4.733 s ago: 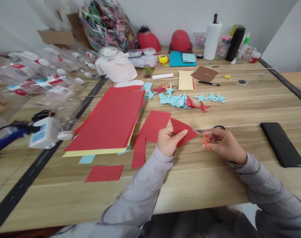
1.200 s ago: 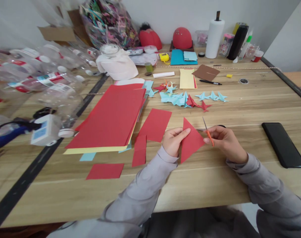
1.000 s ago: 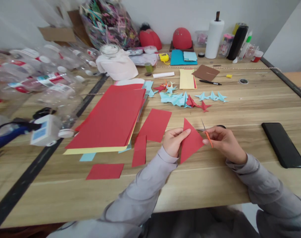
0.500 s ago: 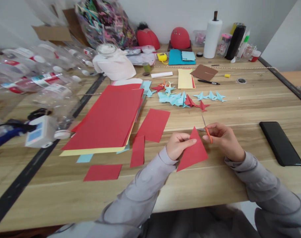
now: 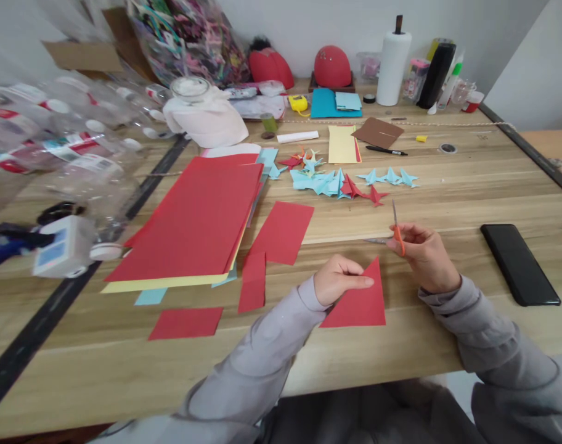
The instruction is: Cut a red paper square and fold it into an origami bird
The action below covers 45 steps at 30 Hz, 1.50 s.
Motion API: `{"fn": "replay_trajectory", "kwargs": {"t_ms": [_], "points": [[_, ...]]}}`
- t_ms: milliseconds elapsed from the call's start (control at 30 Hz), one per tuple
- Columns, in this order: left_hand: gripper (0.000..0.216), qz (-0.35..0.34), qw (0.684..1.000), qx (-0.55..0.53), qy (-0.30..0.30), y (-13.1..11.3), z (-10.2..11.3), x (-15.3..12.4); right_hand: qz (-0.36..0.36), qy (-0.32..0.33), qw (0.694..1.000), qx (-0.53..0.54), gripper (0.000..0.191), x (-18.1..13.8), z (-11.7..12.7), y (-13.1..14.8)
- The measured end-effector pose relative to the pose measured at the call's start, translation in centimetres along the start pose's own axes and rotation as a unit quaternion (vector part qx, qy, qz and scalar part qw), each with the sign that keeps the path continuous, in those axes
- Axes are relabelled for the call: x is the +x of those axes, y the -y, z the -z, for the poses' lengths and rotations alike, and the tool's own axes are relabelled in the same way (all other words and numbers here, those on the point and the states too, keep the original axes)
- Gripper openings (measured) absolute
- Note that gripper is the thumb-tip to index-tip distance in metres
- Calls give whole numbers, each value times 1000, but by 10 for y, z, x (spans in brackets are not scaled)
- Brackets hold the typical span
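Note:
My left hand (image 5: 340,280) pinches a red triangular piece of paper (image 5: 362,308) near its upper tip, thumb on top. In my right hand (image 5: 426,256) are orange-handled scissors (image 5: 397,239), their blades spread apart and pointing up and left. A small space separates the blades from the paper. Left of my hands lie a red paper sheet (image 5: 283,231), a narrow red strip (image 5: 252,282) and a red rectangle (image 5: 186,323). Beyond them, folded blue paper cranes (image 5: 322,183) and red ones (image 5: 376,196) stand in a cluster.
A stack of large red sheets (image 5: 193,216) covers the left-centre table. Clear plastic bottles (image 5: 91,166) crowd the far left beside a white box-shaped device (image 5: 65,246). A black phone (image 5: 519,264) lies at the right. A black pen (image 5: 386,150) and yellow paper (image 5: 342,145) lie farther back.
The scissors have moved away from the paper's edge, up and slightly right, with blades still apart. My left hand has lowered and turned the red paper, shifting it a little right.

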<state>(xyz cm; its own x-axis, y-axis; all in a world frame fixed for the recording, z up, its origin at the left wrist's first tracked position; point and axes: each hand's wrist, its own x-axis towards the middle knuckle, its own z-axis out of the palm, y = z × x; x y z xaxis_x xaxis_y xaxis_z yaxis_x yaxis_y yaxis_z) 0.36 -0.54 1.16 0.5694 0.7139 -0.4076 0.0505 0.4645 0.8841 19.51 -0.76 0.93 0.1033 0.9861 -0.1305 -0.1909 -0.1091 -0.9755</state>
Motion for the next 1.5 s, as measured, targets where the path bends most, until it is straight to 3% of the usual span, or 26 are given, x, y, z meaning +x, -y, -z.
{"fn": "replay_trajectory", "kwargs": {"t_ms": [133, 267, 367, 433, 500, 567, 700, 767, 833, 933, 1100, 1133, 1200, 1333, 1433, 1500], "points": [[28, -20, 1000, -6, -18, 0, 0, 2, 36, -57, 982, -176, 39, 3, 2, 0], [31, -38, 998, -5, -43, -1, 1, 4, 117, -79, 889, -435, 15, 5, 9, -3], [32, -42, 997, -15, -57, 0, 2, 5, 163, -59, 807, -564, 12, 7, 15, -3], [32, -43, 997, -22, -64, 1, 2, 6, 167, -53, 777, -604, 14, 9, 18, -3], [32, -47, 996, -25, -71, 2, 3, 7, 152, -93, 766, -618, 16, 12, 20, -3], [30, -49, 995, -26, -79, 3, 4, 8, 126, -161, 772, -602, 18, 17, 23, -5], [28, -41, 995, -19, -86, 4, 6, 9, 99, -208, 863, -450, 22, 31, 34, -11], [27, -38, 996, -23, -83, 4, 6, 9, 118, -223, 887, -387, 19, 37, 40, -11], [26, -36, 995, -40, -86, 5, 6, 10, 127, -257, 887, -362, 26, 42, 47, -9], [26, -29, 991, -88, -97, 5, 5, 12, 126, -305, 863, -383, 38, 49, 58, -2], [30, -57, 976, -166, -128, 5, 5, 17, 94, -259, 797, -537, 16, 64, 83, 8], [29, -68, 973, -175, -133, 4, 5, 18, 72, -247, 796, -547, 14, 67, 89, 9], [28, -92, 966, -194, -142, 3, 5, 20, 11, -193, 823, -534, 16, 73, 101, 13], [25, -104, 955, -243, -138, -1, 6, 20, -39, -134, 833, -536, 19, 76, 113, 25], [23, -98, 946, -278, -132, -4, 5, 18, 5, -149, 829, -539, 24, 63, 97, 35], [24, -108, 939, -299, -133, -5, 4, 17, 71, -137, 862, -483, 30, 46, 73, 37]]}}
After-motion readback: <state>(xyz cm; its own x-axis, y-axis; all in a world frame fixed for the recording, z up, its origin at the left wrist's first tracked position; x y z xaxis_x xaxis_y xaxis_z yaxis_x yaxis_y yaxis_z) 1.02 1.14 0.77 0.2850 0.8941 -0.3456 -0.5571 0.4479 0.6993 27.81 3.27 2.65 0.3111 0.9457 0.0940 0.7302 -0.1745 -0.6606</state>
